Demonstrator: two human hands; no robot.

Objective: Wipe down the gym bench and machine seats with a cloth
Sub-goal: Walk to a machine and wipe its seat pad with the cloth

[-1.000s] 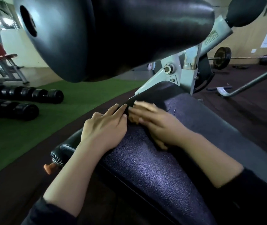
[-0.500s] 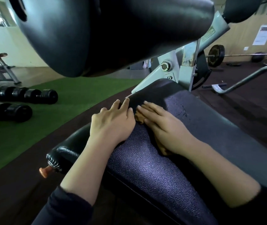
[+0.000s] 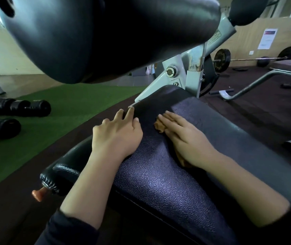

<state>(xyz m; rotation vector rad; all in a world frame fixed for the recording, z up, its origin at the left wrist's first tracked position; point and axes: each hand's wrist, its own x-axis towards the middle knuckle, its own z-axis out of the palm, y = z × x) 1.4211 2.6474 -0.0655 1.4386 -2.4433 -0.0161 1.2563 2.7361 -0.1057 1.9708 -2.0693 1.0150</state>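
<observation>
In the head view, a small crumpled tan-brown cloth (image 3: 160, 126) is pressed flat under the right hand (image 3: 185, 138), whose fingers lie straight and together over it; only a rumpled edge shows past the fingertips and a further bit near the wrist. The cloth lies on the long dark, pebble-grained vinyl pad (image 3: 159, 177) of the machine, toward its far end, just short of the pale grey metal frame (image 3: 182, 76). The left hand (image 3: 116, 133) is laid palm down on the pad's left edge, fingers extended and holding nothing, apart from the cloth. The cloth is judged light, soft and limp, likely to bunch or slide on the slick vinyl unless flat pressure is kept on it; it is best bunched under the palm rather than pinched at a corner. The pad looks firm, padded and fixed in place. Its long axis runs from the near lower right up to the frame, beneath the large black padded roller (image 3: 105, 36). The cloth's own direction cannot be told, being mostly hidden.
</observation>
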